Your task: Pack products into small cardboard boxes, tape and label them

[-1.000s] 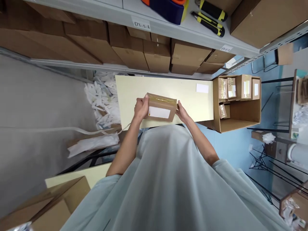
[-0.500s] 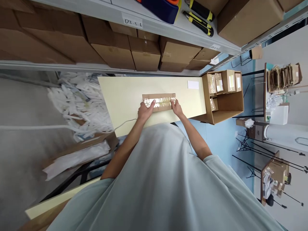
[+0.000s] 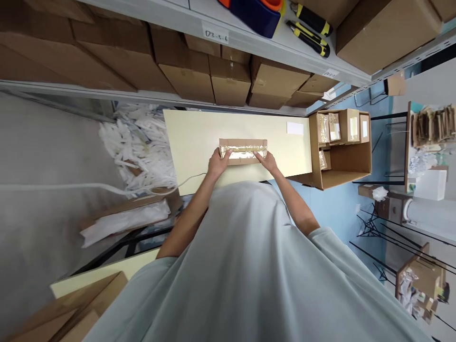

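While the top of the frame is spanned by a shelf (image 3: 256, 44), a pale counter (image 3: 199, 128) is seen across the middle, with an open carton (image 3: 315, 152) set at its right end. At frame centre, a taped box (image 3: 242, 147) is gripped near both ends by the fingers of the left hand (image 3: 217, 164) and right hand (image 3: 268, 161).

The underside of the taped box (image 3: 243, 148) is hidden, and its near corners are covered by the left hand (image 3: 217, 164) and the right hand (image 3: 268, 162). Part of the near edge of the table (image 3: 192, 142) is hidden by the shirt (image 3: 249, 266). Print on the paper (image 3: 295, 128) near the table's far right corner cannot be made out. Above, the blue object (image 3: 254, 18) on the shelf (image 3: 160, 20) is cut off by the picture's top edge.
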Available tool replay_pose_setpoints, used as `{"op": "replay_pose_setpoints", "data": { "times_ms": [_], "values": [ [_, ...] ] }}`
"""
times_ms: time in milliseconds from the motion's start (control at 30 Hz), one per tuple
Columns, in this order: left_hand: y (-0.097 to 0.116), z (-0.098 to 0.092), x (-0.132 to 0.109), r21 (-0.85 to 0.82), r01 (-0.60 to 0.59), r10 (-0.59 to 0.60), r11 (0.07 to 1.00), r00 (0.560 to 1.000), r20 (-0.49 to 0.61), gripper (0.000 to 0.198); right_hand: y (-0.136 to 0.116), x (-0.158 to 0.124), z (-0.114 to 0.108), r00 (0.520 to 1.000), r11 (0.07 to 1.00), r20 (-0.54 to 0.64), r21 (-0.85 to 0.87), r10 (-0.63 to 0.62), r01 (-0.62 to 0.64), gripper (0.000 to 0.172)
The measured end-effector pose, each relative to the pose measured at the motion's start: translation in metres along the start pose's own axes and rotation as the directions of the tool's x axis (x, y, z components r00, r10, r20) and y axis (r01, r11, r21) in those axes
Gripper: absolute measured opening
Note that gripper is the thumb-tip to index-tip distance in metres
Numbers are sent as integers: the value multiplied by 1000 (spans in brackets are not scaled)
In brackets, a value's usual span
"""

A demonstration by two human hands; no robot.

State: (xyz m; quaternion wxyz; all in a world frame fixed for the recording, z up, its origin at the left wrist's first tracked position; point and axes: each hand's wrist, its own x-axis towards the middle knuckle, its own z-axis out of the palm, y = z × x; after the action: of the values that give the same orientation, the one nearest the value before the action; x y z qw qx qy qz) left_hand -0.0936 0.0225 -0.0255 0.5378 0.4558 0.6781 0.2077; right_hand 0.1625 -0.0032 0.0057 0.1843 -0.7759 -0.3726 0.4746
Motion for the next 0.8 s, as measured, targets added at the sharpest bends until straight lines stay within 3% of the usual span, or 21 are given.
{"op": "replay_pose_setpoints", "data": {
  "times_ms": [100,200,333,433,500,600,800],
  "values": [
    [4,6,-7,22,39,-36,999,993,-114,60,4,0,5,1000,997,-29,-72,-1,-1,67],
    [10,14,-13,57,80,-70,995,986,-153,63,11,2,-4,999,998,20,-49,-46,47,66],
    [22,32,-18,35,-44,47,998,996,-79,59,29,12,-47,981,987,111,-10,-159,161,69],
    [32,56,-20,-20,-124,122,992,991,-55,59,49,23,-88,949,960,148,38,-279,276,64],
    [37,75,-21,-14,-66,65,998,996,-68,61,65,31,-110,940,953,159,60,-302,296,60],
    [38,101,-22,43,82,-78,996,993,-91,70,86,41,-127,950,973,210,47,-232,228,60],
    [34,126,-33,23,152,-147,988,980,-132,95,110,50,-126,912,982,364,37,-187,187,83]
  ]
}}
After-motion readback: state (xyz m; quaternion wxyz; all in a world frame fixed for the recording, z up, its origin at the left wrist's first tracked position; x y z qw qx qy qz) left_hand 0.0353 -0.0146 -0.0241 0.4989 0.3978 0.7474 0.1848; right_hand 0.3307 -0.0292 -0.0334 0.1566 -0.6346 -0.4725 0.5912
